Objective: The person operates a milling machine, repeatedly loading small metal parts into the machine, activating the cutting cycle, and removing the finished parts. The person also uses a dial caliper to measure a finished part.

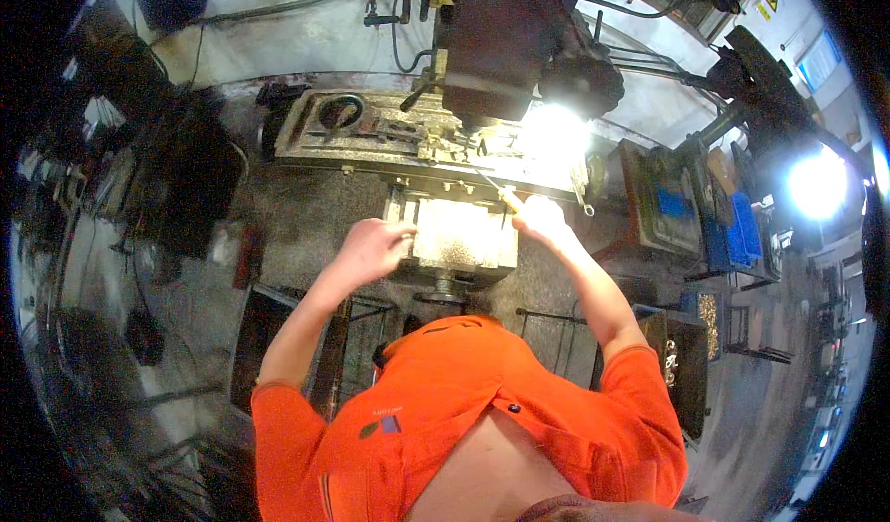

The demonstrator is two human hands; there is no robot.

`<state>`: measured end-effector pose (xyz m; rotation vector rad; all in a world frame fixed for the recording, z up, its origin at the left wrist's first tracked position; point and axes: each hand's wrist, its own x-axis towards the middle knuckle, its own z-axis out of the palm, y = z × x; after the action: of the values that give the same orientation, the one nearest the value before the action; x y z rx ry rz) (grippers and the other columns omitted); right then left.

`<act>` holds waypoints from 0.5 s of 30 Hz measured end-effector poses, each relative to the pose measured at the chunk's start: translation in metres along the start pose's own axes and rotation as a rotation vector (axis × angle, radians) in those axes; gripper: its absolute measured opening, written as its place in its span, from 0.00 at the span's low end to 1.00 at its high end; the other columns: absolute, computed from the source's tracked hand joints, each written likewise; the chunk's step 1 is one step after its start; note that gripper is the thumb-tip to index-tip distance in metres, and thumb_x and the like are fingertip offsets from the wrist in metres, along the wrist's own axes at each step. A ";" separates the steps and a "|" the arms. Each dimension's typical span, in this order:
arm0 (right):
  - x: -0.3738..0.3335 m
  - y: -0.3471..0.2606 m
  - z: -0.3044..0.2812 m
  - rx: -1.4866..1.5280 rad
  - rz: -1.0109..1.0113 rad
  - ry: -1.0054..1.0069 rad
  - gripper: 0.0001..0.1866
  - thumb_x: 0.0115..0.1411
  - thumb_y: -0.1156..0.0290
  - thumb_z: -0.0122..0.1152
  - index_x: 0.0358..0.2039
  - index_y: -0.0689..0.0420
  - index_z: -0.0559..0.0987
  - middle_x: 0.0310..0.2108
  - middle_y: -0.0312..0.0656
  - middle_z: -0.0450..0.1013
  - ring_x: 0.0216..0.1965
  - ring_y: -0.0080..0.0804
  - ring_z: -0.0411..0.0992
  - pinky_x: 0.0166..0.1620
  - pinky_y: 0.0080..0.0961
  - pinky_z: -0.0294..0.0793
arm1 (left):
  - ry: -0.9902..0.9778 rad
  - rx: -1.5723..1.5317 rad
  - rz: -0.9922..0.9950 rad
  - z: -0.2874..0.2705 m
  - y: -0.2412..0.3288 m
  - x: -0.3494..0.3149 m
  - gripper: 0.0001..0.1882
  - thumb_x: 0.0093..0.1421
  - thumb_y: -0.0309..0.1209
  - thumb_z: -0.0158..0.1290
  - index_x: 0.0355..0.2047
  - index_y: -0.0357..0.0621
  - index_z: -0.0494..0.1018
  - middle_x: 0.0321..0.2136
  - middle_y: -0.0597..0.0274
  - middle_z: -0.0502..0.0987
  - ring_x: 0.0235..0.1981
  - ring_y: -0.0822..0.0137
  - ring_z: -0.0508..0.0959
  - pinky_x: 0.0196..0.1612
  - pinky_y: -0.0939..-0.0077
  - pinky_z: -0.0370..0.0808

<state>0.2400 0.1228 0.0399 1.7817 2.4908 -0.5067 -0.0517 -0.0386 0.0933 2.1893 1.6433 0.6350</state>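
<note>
In front of me stands a milling machine, its long metal table (389, 165) running across the view. My right hand (542, 222) is closed around the pale yellowish handle of a thin tool (505, 195). The tool's narrow end points up and left to the table's front edge; its kind is not clear. Curled fingers show on my left hand (371, 248), at the left side of the pale block-like machine support (459, 235) below the table. What those fingers hold, if anything, is hidden. Strong lamplight washes out the area above my right hand.
The dark machine head (496, 40) hangs over the table. A ring-ended spanner (587, 209) hangs at the table's right. Blue bins (742, 230) and a box of small brass-coloured parts (707, 323) stand to the right. A round handwheel (443, 295) sticks out toward me.
</note>
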 end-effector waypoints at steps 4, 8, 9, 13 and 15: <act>0.007 -0.014 -0.001 -0.060 -0.137 -0.025 0.15 0.38 0.60 0.57 0.24 0.57 0.79 0.24 0.48 0.75 0.31 0.43 0.74 0.38 0.33 0.72 | -0.087 0.308 0.413 -0.053 0.085 0.015 0.15 0.53 0.33 0.48 0.42 0.46 0.70 0.30 0.57 0.75 0.34 0.59 0.76 0.39 0.67 0.71; 0.003 -0.036 -0.022 -0.071 0.015 -0.119 0.14 0.39 0.61 0.55 0.23 0.57 0.78 0.24 0.47 0.75 0.28 0.42 0.74 0.34 0.31 0.73 | -0.104 0.342 0.616 -0.106 0.167 0.023 0.13 0.53 0.34 0.46 0.38 0.43 0.69 0.31 0.60 0.74 0.39 0.64 0.73 0.41 0.66 0.68; -0.004 -0.034 -0.027 -0.057 0.032 -0.124 0.14 0.39 0.61 0.55 0.23 0.57 0.78 0.24 0.47 0.75 0.28 0.42 0.74 0.34 0.31 0.73 | -0.038 0.289 0.716 -0.116 0.189 0.024 0.09 0.49 0.33 0.47 0.31 0.43 0.68 0.25 0.62 0.70 0.33 0.65 0.71 0.39 0.69 0.69; 0.008 -0.028 -0.006 -0.098 -0.078 -0.031 0.15 0.42 0.59 0.54 0.23 0.58 0.78 0.23 0.49 0.75 0.26 0.44 0.74 0.33 0.33 0.74 | 0.103 0.288 0.923 -0.138 0.246 0.004 0.10 0.48 0.33 0.49 0.31 0.44 0.70 0.25 0.62 0.70 0.31 0.65 0.72 0.39 0.68 0.70; 0.017 -0.031 0.007 -0.123 -0.122 -0.003 0.15 0.43 0.61 0.54 0.23 0.60 0.78 0.22 0.51 0.74 0.26 0.45 0.74 0.32 0.34 0.73 | 0.119 0.304 0.941 -0.144 0.252 0.000 0.10 0.48 0.33 0.50 0.32 0.44 0.70 0.24 0.63 0.70 0.30 0.65 0.72 0.39 0.68 0.70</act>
<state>0.2041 0.1274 0.0371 1.5925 2.5783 -0.3525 0.0763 -0.1099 0.3436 3.1810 0.6773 0.7735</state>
